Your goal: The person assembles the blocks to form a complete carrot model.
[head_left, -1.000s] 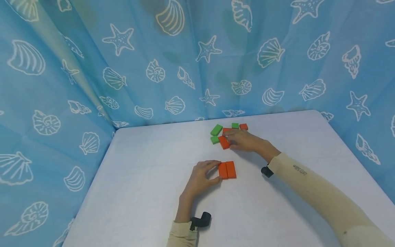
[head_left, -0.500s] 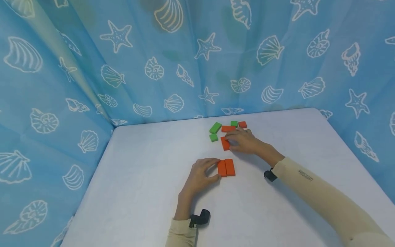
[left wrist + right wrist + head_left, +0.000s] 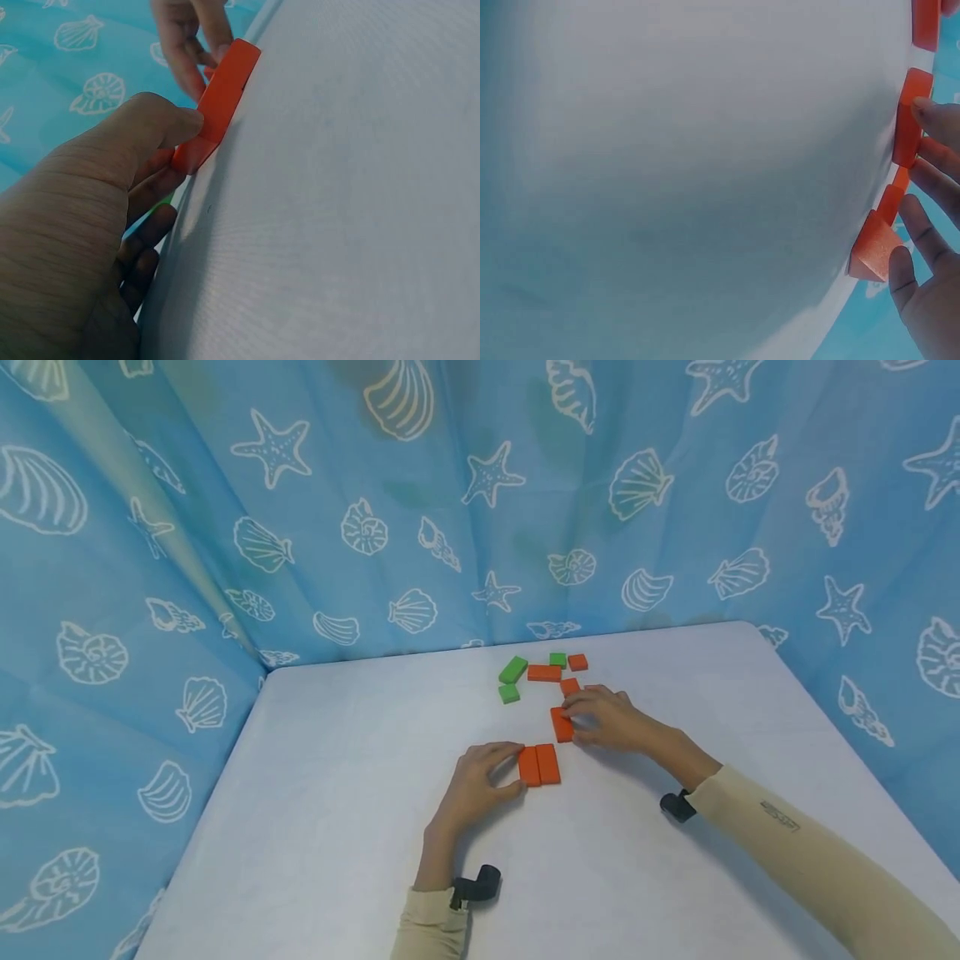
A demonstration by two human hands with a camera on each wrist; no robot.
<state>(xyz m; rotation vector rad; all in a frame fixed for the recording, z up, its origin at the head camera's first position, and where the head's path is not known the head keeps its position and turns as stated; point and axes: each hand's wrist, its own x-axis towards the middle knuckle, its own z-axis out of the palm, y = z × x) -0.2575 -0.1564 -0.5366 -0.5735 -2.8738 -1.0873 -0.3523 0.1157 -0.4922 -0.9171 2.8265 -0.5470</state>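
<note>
Two flat orange wooden blocks lie side by side on the table in the head view. My left hand point(image 3: 474, 785) holds the left block point(image 3: 529, 767), its thumb at the near end and a fingertip at the far end; the right block point(image 3: 549, 763) lies against it. In the left wrist view the thumb presses on the end of the orange block point(image 3: 225, 94). Farther back and to the right, my right hand point(image 3: 615, 718) pinches another orange block point(image 3: 561, 725) between thumb and fingers. Its other fingers spread near a wedge-like orange block point(image 3: 875, 244) in the right wrist view.
Behind the right hand lie a small orange block point(image 3: 570, 686), a long orange block point(image 3: 544, 672) and a red-orange one point(image 3: 577, 662). Green blocks point(image 3: 513, 669) sit to their left. A shell-patterned blue curtain point(image 3: 442, 493) hangs behind the white table point(image 3: 337, 793).
My right hand has drawn its orange block toward me and to the right, away from the green blocks, uncovering orange blocks behind. My left hand stays at the pair.
</note>
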